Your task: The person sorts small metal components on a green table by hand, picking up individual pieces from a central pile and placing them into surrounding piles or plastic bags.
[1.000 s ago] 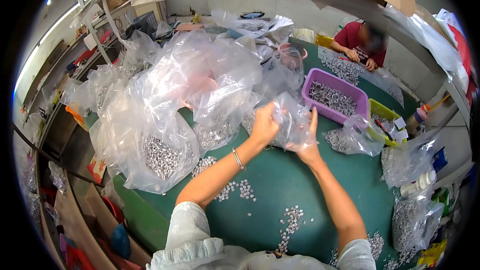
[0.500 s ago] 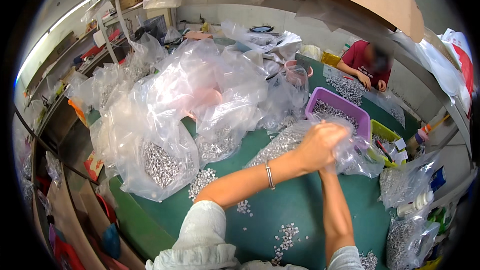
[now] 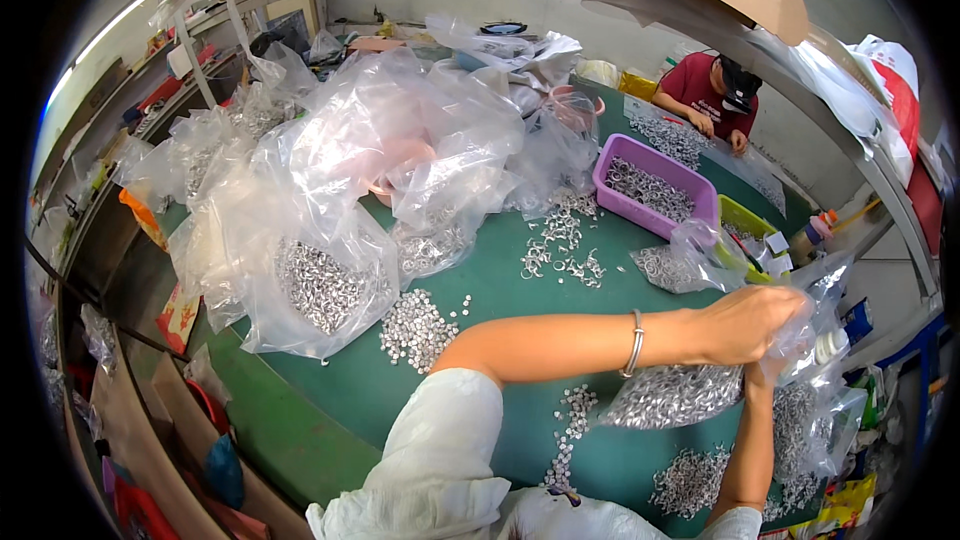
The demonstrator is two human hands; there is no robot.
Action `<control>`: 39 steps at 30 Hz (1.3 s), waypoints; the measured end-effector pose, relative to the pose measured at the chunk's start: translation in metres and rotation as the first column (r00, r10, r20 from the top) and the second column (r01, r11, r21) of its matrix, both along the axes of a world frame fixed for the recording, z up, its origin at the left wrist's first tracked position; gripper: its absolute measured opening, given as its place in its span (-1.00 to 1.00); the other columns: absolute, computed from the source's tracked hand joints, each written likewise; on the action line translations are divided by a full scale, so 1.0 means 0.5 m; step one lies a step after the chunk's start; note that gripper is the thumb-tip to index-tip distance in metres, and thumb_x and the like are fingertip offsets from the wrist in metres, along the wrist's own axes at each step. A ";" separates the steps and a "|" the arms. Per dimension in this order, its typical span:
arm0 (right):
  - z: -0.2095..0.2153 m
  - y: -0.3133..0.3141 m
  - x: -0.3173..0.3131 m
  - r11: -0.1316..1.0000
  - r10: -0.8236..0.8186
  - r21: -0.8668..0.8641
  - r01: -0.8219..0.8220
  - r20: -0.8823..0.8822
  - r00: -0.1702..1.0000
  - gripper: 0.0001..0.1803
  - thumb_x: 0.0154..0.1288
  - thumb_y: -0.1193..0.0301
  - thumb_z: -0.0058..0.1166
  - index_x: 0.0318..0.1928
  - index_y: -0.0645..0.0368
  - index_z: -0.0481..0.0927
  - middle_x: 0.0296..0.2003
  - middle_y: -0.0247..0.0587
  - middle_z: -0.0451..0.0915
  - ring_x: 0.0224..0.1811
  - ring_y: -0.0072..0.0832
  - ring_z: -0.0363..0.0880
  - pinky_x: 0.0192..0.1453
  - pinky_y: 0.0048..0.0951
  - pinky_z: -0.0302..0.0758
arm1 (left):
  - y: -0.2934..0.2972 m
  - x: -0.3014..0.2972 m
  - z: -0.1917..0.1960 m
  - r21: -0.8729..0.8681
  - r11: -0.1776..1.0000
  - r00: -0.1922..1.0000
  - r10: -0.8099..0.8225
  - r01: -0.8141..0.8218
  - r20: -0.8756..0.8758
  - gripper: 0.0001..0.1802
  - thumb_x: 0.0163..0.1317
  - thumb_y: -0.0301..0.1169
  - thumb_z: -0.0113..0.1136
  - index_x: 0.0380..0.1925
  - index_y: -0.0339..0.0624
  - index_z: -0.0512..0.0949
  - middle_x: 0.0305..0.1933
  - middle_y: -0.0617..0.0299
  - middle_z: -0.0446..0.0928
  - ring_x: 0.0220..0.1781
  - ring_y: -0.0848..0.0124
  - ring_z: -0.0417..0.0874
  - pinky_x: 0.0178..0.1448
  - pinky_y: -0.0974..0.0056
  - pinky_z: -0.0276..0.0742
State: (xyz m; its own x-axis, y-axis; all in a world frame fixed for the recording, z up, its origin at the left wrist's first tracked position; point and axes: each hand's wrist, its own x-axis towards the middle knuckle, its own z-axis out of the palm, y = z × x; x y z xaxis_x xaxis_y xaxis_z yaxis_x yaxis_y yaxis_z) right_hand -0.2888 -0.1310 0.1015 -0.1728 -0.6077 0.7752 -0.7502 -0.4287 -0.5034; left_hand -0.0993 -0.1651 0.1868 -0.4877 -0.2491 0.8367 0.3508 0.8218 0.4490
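My left hand (image 3: 750, 325), a bracelet on its wrist, reaches across to the right and grips the top of a clear plastic bag (image 3: 680, 395) filled with small silver metal parts. The bag's lower end rests on the green table (image 3: 500, 290). My right hand (image 3: 768, 372) comes up from below and holds the same bag top; the left hand covers most of it. More clear bags of silver parts (image 3: 815, 430) lie just right of the hands.
A purple tray (image 3: 606, 155) of parts and a yellow-green tray (image 3: 738, 215) stand at the back right. Large clear bags (image 3: 320, 280) crowd the left. Loose piles of parts (image 3: 415, 325) dot the table. A person in red (image 3: 700, 90) works at the far right.
Both hands have carried the bag from the middle of the table to the right and lowered it. The view has swung with them.
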 end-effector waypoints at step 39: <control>-0.020 0.099 0.080 0.962 -0.267 0.137 0.238 0.263 0.927 0.13 -0.19 0.39 0.38 0.36 0.14 -0.09 0.19 -0.01 0.16 0.22 -0.22 0.22 0.30 -0.24 0.15 | -0.586 0.493 -0.273 0.172 0.003 0.109 0.787 -0.985 0.608 -0.53 0.23 -0.16 -0.08 0.04 -0.23 0.26 0.08 -0.15 0.36 -0.09 -0.17 0.52 0.06 -0.05 0.36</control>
